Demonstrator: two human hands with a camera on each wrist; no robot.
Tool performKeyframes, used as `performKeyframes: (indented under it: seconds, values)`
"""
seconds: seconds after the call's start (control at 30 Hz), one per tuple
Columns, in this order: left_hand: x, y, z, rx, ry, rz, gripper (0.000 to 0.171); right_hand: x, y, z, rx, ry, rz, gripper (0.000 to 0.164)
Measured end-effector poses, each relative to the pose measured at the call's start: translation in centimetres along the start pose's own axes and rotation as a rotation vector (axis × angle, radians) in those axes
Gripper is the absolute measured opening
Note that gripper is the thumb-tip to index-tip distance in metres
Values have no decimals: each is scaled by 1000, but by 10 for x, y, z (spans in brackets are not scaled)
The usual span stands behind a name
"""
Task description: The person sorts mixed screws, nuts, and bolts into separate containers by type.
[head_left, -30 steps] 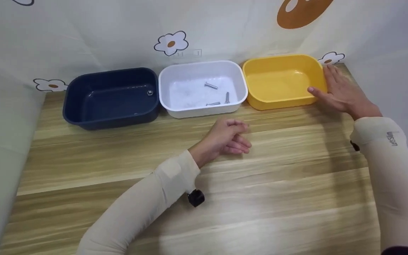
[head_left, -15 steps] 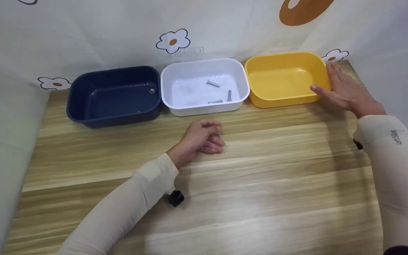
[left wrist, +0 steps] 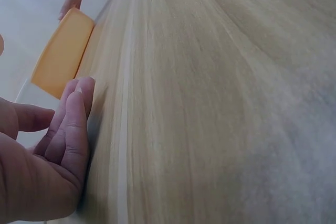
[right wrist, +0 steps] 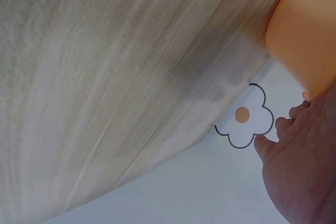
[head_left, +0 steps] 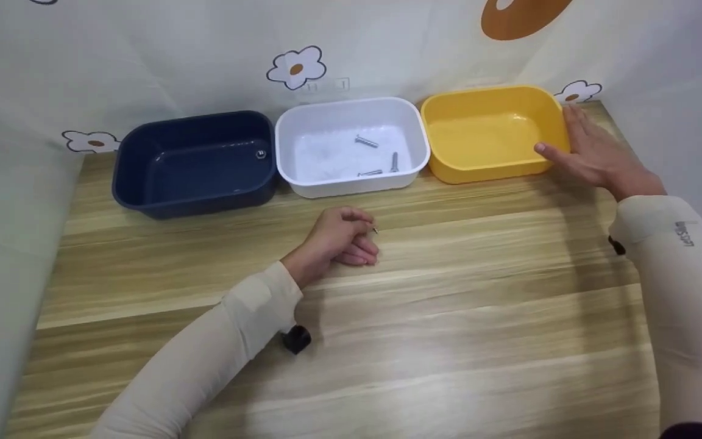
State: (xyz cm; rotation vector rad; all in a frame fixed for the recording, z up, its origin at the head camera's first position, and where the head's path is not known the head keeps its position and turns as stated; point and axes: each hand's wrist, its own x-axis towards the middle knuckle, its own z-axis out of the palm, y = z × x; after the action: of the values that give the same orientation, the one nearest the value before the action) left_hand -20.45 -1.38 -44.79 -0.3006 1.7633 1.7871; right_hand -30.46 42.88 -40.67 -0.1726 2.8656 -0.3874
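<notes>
In the head view my left hand (head_left: 342,238) is low over the wooden table, in front of the white bin (head_left: 302,190). Its thumb and forefinger pinch a small shiny metal piece (head_left: 375,230), mostly hidden by the fingers. The other fingers (left wrist: 76,135) stretch out below, close over the wood in the left wrist view. My right hand (head_left: 598,149) lies along the right side of the yellow bin (head_left: 488,174), fingers straight against the wall and thumb at the front rim. Three bolts, one of them a bolt (head_left: 366,142) near the middle, lie in the white bin.
Left of the white bin stands a dark blue bin (head_left: 205,206) with a metal nut (head_left: 260,155) inside. All three bins form a row along the back, against a flower-printed curtain (head_left: 205,55). The wooden table (head_left: 448,317) extends toward me.
My left hand has moved left, from between the yellow and white bins to below the white one, and a metal piece now shows at its fingertips. My right hand has stayed on the yellow bin.
</notes>
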Motion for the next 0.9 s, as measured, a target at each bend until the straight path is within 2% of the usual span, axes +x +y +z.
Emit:
performKeyframes:
  seconds: [0.37,0.9]
  values:
    - [3,1,-2,95,7,-39,21,0,-1,1,18,10,14,94]
    - [5,-1,0,163,19,-1,10,1,1,2,13,31,-21,92]
